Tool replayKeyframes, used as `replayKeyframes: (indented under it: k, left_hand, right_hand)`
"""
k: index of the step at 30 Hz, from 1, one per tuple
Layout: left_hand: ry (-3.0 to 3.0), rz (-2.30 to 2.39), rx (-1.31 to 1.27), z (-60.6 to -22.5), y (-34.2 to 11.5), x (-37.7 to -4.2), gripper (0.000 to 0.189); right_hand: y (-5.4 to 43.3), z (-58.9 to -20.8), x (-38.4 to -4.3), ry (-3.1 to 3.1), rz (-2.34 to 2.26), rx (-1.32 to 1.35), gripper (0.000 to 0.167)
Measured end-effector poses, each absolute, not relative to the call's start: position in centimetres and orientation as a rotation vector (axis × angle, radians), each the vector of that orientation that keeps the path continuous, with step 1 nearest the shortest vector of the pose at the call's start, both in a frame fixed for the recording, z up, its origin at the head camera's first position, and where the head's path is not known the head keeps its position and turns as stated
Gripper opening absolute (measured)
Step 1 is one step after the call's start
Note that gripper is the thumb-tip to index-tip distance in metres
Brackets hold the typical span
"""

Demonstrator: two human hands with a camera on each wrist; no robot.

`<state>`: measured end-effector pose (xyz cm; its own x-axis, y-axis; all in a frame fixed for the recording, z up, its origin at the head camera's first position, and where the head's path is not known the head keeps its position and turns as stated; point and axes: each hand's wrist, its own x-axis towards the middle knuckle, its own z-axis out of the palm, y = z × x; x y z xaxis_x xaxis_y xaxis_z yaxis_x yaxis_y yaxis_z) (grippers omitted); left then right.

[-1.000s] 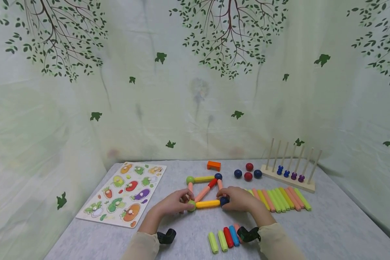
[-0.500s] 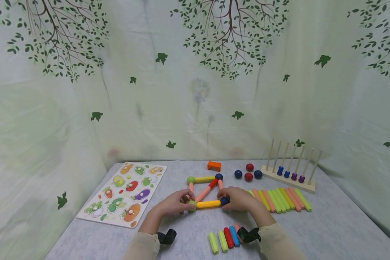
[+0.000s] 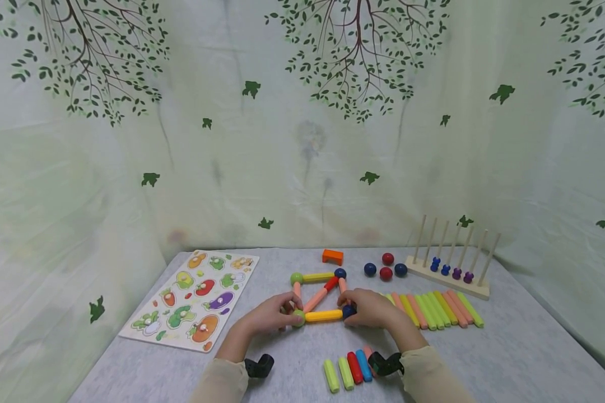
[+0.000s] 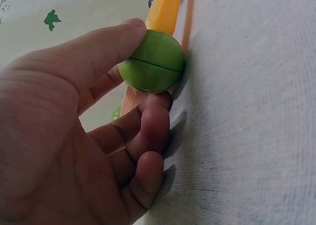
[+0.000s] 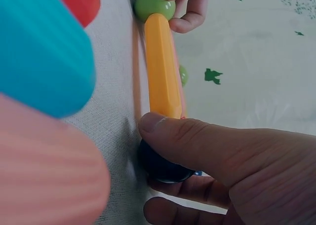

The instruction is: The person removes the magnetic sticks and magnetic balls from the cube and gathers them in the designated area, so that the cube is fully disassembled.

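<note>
On the table lies a four-sided frame of coloured sticks joined by balls, with a pink and red diagonal [image 3: 317, 299] across it. My left hand [image 3: 272, 313] pinches the green ball [image 4: 152, 62] at its near left corner between thumb and fingers. At the near right corner, my right hand [image 3: 368, 309] grips the dark blue ball [image 5: 165, 163], thumb on its near side. Between these two balls runs a yellow stick [image 3: 324, 316]. The far side has a second green ball [image 3: 296, 278], a yellow-green stick [image 3: 317, 277] and another blue ball [image 3: 340, 273].
Loose sticks [image 3: 433, 310] lie in a row at the right, and shorter ones [image 3: 353, 369] in front. Red and blue balls [image 3: 386, 273], an orange block [image 3: 332, 257] and a peg stand [image 3: 448, 277] are at the back. A vegetable puzzle board [image 3: 191, 302] lies left.
</note>
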<state>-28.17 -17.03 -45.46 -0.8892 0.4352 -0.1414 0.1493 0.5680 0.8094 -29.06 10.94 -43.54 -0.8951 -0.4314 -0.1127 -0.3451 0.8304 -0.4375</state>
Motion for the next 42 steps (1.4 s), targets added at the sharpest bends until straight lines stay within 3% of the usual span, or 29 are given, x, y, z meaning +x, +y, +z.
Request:
replayKeyframes:
  k: [13,23,33,42]
  left_hand:
    - [2.493,1.219,0.455,-45.4,-17.0,-28.1,0.026]
    - [2.488,1.221,0.452,-45.4,-17.0,-28.1,0.026]
    - [2.489,1.22,0.455,-45.4,-17.0,-28.0,0.025]
    - [2.48,1.238,0.466,-45.1,-17.1,-27.8,0.024]
  right_hand:
    - [11.1,-43.7,-29.2,2.835,-0.522,-0.513,0.033]
    - [12.4,-43.3,-29.7,2.799,-0.801,-0.511,0.036]
    - [12.0,-43.1,-29.7,3.083,-0.891,-0.363,0.016]
    - [11.9,-43.1,-29.7,3.291,-0.734,-0.329,0.027]
